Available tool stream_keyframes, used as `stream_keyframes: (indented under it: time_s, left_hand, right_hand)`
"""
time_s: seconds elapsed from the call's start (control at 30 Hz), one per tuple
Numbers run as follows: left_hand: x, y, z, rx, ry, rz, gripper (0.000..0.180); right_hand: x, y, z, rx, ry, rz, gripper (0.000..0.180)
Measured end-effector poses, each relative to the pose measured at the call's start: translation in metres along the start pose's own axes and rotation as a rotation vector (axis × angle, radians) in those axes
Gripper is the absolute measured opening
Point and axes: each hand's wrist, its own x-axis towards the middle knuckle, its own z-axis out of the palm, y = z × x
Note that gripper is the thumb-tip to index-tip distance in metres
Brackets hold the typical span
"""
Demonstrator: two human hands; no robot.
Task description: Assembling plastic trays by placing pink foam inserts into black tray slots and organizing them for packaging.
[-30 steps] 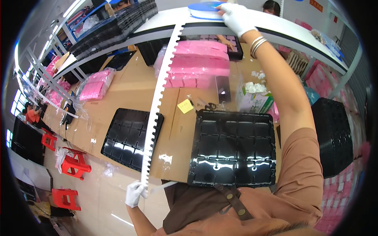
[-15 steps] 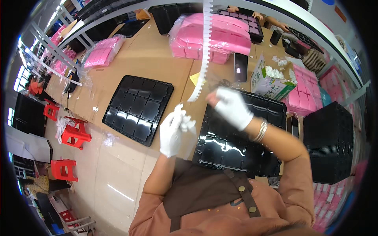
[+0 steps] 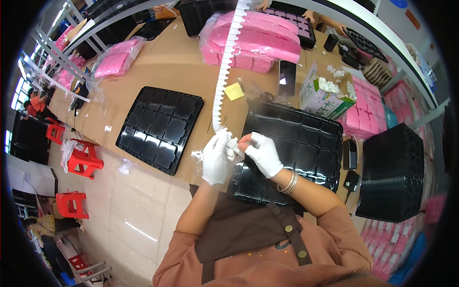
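White-gloved left hand [image 3: 217, 161] and right hand [image 3: 262, 153], now closer together, fingers pinching the white strip [image 3: 224, 71]'s lower end.

white gloves [image 3: 217, 160], white strip [image 3: 224, 71], black trays [image 3: 160, 126], pink packs [image 3: 256, 40], red stools [image 3: 83, 160]

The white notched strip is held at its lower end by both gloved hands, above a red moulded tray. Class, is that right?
Not quite: the head view shows the tray is black, not red. Both gloved hands, left and right, do hold the white notched strip at its lower end.
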Motion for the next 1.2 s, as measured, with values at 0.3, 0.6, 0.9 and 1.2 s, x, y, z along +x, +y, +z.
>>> stream_keyframes:
  time_s: [0.3,0.6,0.9,1.2]
  left_hand:
    - [0.001,-0.013,-0.030,-0.163,0.224,0.001,0.021]
    - [-0.009,-0.033,-0.043,-0.175,0.210,-0.032,0.027]
    - [-0.020,-0.046,-0.039,-0.033,0.168,0.031,0.027]
    - [-0.037,-0.045,-0.011,0.113,0.107,0.076,0.022]
  right_hand:
    - [0.096,0.030,-0.075,-0.866,0.178,-0.177,0.003]
    - [0.126,0.055,-0.066,-1.140,0.076,0.007,0.003]
    - [0.069,0.011,-0.076,-0.813,0.227,-0.257,0.007]
    - [-0.031,0.012,0.005,0.074,-0.009,0.162,0.010]
